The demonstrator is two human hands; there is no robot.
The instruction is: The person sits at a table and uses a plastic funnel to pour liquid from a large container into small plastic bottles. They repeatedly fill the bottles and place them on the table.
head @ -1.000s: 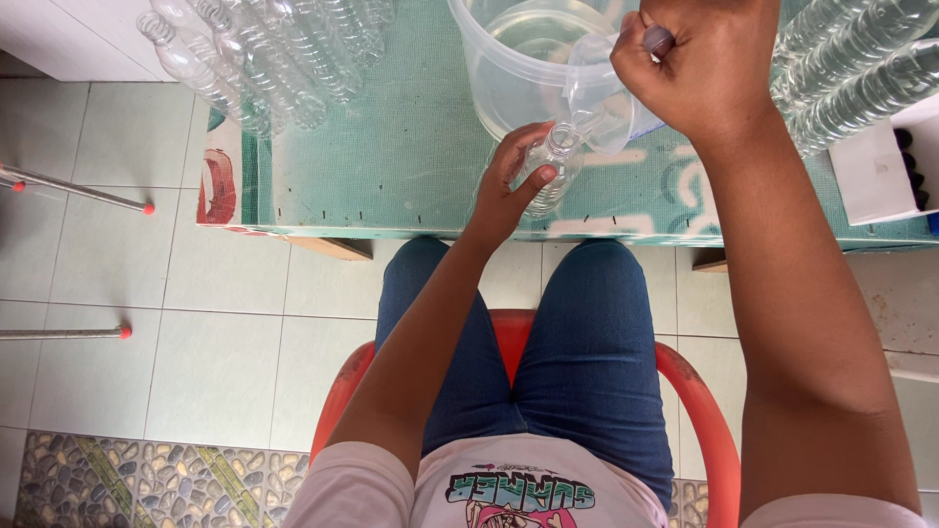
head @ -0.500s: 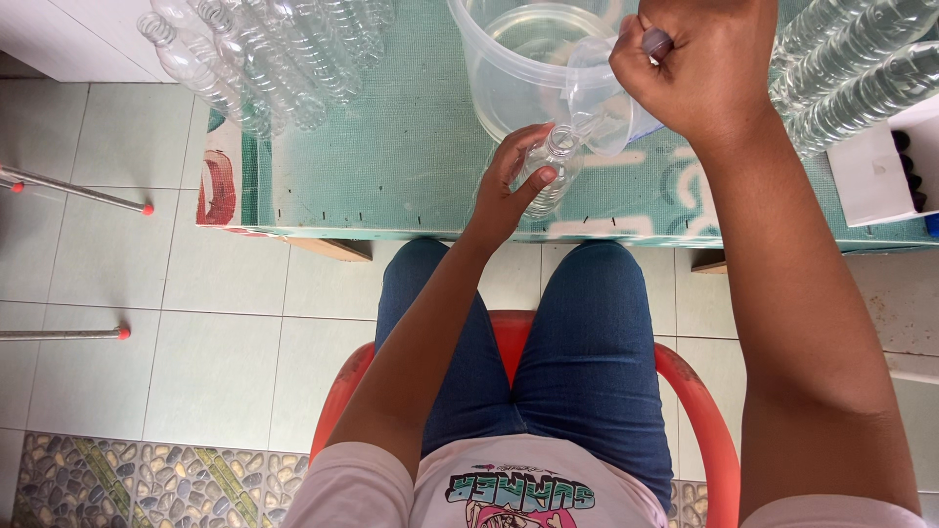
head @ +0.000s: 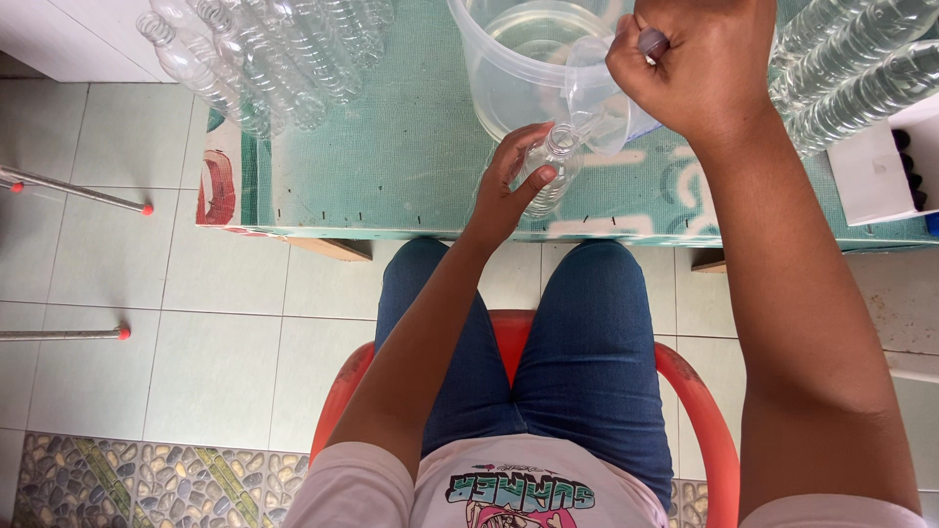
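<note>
Left hand (head: 509, 181) — fingers (head: 536, 182) wrapped round a small clear bottle (head: 550, 176), thumb on the near side, grip closed and steadying it upright on the tabletop (head: 391, 156). Right hand (head: 699, 64) fisted tight on the dark handle end (head: 652, 41) of a clear scoop (head: 597, 93), tipped spout-down toward the bottle's mouth.

I read the step as filling: the scoop sits just above and touching-close to the bottle's neck, so the pour looks under way or about to start; I cannot tell whether liquid is running. The next move, as I judge it, calls for a slow tilt with the spout kept over the narrow neck, the left hand keeping the bottle from tipping.

Taking the bottle as landmark: a large clear tub (head: 518, 68) of liquid stands just behind it; a heap of empty clear bottles (head: 264, 59) lies far behind-left; filled bottles (head: 861, 68) lie behind-right, with a white box (head: 880, 166) to the right. Nearer me — blue-jeaned knees and a red chair (head: 704, 420).
</note>
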